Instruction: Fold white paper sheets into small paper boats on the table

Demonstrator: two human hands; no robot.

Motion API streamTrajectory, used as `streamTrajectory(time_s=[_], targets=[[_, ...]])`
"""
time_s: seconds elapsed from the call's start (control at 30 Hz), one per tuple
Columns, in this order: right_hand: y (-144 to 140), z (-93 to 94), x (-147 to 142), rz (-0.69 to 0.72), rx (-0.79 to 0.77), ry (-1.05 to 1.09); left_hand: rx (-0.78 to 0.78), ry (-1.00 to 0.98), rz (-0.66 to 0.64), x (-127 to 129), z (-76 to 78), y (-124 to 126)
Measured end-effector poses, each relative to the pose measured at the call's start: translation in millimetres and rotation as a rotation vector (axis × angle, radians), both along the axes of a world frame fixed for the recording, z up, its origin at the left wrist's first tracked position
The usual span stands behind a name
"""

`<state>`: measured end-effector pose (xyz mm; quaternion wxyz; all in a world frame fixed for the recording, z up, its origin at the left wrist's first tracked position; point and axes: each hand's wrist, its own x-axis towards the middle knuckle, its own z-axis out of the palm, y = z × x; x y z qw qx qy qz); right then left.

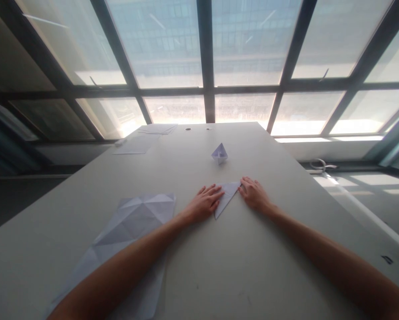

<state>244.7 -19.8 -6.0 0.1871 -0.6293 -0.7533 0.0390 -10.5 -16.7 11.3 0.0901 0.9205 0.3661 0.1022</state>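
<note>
A small piece of white paper (228,195), folded into a triangle, lies on the table with one point towards me. My left hand (206,203) rests flat over its left part, fingers stretched out and hiding that corner. At the opposite corner, the fingertips of my right hand (253,194) touch the paper's edge, with the fingers extended and the palm down. Just beyond both hands stands a folded paper boat (219,153) with a peaked middle. Under my left forearm is a large creased sheet of paper (135,218), partly covered by the arm.
The long white table (239,271) reaches towards a wall of framed windows (242,42). Flat sheets of paper (135,144) lie at its far left. Near the far edge is a round hole (187,129). A white coiled cable (318,164) is right of the table.
</note>
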Motion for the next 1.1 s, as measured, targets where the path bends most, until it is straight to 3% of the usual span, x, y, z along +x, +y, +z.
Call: streamTrajectory(time_s=[0.27,0.7,1.1], targets=[[-1.1,3.1,1.5,0.256,0.038,0.042,0.027,-0.087,0.058,1.9,-2.0,1.0],[-4.0,5.6,2.3,0.283,0.119,0.079,0.024,-0.087,0.104,0.7,-4.8,3.2],[-3.5,6.4,1.4,0.299,0.133,0.120,0.069,-0.237,0.045,-0.4,-5.3,7.7]])
